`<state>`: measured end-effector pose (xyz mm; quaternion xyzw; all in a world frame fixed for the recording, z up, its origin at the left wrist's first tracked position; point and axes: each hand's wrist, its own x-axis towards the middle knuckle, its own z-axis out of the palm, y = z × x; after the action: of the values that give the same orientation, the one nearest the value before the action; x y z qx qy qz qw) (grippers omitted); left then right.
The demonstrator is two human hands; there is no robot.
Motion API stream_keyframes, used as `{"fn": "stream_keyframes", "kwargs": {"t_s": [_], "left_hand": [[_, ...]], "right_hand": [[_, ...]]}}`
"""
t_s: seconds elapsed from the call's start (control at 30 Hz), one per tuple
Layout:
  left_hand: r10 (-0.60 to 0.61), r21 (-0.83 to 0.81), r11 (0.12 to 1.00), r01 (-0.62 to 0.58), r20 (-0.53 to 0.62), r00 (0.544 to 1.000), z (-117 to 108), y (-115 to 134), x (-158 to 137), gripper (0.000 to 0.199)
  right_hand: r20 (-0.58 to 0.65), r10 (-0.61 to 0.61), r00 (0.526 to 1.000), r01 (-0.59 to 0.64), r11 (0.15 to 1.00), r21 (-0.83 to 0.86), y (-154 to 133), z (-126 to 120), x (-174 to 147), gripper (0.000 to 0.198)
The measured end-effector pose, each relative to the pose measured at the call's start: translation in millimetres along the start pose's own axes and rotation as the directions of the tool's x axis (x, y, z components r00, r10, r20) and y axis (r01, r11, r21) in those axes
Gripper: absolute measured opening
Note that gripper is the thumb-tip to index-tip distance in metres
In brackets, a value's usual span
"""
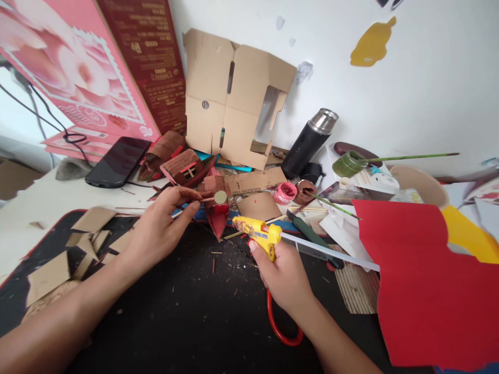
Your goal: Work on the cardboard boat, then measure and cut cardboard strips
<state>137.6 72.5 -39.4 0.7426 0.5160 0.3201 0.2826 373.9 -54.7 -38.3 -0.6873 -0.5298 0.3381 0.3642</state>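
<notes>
My left hand (167, 226) pinches a thin stick (207, 199) between thumb and fingertips. At the stick's far end is a small pale greenish disc (220, 197); I cannot tell whether the two are joined. Just behind and below the disc lies a small red-painted model boat (217, 221), its pointed end towards me. My right hand (283, 270) is wrapped round the handle of a yellow glue gun (259, 231), smeared with brown. A long translucent glue stick (331, 251) sticks out of its back. The nozzle points left at the boat, a little apart from it.
Two more model boats with brown cabins (183, 167) stand behind my left hand, near a black phone (117, 162). Cardboard scraps (49, 278) lie left. Paint jars (285, 192), a green-handled cutter (312, 234), a black flask (310, 143) and red sheet (429, 291) are right.
</notes>
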Motion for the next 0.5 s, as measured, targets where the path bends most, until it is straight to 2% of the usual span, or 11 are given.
{"fn": "stream_keyframes", "kwargs": {"t_s": [0.23,0.5], "left_hand": [[0.000,0.006,1.000,0.000,0.019,1.000,-0.1,-2.3,-0.5,0.029],[-0.001,0.008,1.000,0.001,0.014,1.000,-0.8,0.5,0.0,0.027]], "right_hand": [[-0.020,-0.023,1.000,0.021,0.995,-0.096,0.1,1.0,1.6,0.040],[-0.030,-0.024,0.999,0.021,0.993,-0.113,0.3,1.5,3.0,0.041]]}}
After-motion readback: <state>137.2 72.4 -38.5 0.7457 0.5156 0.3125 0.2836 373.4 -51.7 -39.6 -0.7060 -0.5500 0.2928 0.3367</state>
